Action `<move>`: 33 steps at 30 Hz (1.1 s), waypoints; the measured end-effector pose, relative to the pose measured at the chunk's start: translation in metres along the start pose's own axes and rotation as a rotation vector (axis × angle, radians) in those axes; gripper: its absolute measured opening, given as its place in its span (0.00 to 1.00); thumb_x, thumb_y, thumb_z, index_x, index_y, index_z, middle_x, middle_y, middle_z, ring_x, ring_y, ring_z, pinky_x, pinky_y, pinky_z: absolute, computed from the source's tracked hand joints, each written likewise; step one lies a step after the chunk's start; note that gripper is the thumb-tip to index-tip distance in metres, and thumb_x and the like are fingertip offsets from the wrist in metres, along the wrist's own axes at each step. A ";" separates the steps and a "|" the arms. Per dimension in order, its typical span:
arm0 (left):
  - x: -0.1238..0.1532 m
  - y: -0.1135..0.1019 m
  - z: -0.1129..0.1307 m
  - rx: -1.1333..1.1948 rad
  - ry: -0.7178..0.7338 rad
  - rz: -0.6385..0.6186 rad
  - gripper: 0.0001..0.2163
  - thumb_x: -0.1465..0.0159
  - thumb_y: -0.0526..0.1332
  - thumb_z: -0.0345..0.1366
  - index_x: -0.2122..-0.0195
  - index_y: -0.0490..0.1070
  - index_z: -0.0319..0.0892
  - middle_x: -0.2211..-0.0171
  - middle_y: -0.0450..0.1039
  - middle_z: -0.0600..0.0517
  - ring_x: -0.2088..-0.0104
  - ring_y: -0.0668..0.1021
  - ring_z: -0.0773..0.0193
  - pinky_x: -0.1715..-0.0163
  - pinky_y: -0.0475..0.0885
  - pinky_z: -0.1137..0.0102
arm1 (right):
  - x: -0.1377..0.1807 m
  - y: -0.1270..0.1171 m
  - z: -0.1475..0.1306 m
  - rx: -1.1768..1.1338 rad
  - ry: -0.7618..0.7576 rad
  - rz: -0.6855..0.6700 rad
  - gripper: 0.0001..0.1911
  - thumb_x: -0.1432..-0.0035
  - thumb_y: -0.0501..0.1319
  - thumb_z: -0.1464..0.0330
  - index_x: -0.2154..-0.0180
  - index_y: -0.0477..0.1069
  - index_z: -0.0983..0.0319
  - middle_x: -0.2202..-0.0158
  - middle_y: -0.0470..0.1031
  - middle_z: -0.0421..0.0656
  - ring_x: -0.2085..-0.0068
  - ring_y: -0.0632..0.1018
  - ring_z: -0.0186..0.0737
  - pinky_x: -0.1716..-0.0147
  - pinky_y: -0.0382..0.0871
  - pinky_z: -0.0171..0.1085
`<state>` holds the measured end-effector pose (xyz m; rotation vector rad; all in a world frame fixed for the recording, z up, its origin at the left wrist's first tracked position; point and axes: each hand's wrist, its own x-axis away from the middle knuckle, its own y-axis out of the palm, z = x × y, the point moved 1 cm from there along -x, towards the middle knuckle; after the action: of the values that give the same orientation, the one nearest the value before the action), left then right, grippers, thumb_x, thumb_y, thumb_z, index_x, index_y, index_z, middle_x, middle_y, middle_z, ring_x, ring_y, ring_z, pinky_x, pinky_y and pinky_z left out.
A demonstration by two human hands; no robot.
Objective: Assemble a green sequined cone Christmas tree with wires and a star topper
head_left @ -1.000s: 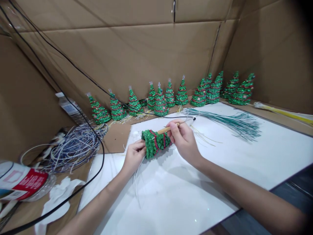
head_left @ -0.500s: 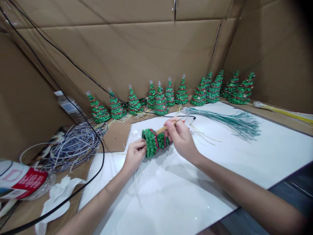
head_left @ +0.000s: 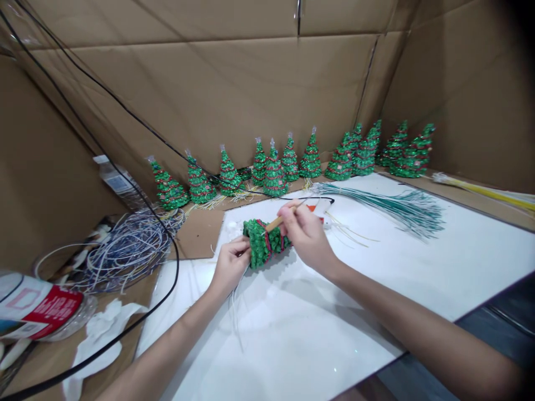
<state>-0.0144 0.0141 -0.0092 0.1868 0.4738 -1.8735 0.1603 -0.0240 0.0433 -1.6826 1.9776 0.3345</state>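
Observation:
A small green glittery tree with red garland [head_left: 264, 246] lies on its side over the white board [head_left: 334, 312]. My left hand [head_left: 229, 266] is closed round its wide base, and thin pale wires trail down from there. My right hand [head_left: 304, 234] is closed in a pinch on a wooden-handled tool [head_left: 281, 219], whose thin metal tip points up and to the right, away from the tree. The hand also rests against the tree's narrow end, which it hides.
A row of finished green trees [head_left: 276, 172] stands along the cardboard back wall. A bundle of green wires [head_left: 388, 209] lies at right, yellow wires [head_left: 480, 190] far right. A tangle of white wire [head_left: 125, 250], a black cable [head_left: 167, 289] and a plastic bottle [head_left: 37, 312] are at left.
My right hand has slid a little left and down along the tool toward the tree. A small red and white object shows on the board behind it. The left hand has stayed put.

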 end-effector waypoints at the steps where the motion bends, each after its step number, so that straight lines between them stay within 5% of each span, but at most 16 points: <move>1: 0.000 0.000 0.000 0.001 -0.001 0.002 0.10 0.45 0.59 0.30 0.79 0.78 0.38 0.77 0.63 0.52 0.72 0.67 0.64 0.64 0.65 0.69 | 0.000 0.000 0.000 0.008 0.002 -0.024 0.11 0.33 0.50 0.61 0.66 0.62 0.60 0.79 0.65 0.34 0.79 0.66 0.30 0.78 0.59 0.32; 33: 0.000 0.000 -0.001 -0.016 0.006 -0.014 0.10 0.41 0.61 0.34 0.77 0.79 0.39 0.76 0.69 0.50 0.71 0.70 0.63 0.62 0.66 0.70 | -0.001 0.005 0.004 -0.057 0.024 -0.026 0.11 0.33 0.49 0.59 0.65 0.60 0.58 0.80 0.66 0.34 0.79 0.67 0.30 0.78 0.59 0.32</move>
<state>-0.0148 0.0143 -0.0106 0.1794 0.4953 -1.8826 0.1563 -0.0205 0.0401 -1.7541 1.9790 0.3665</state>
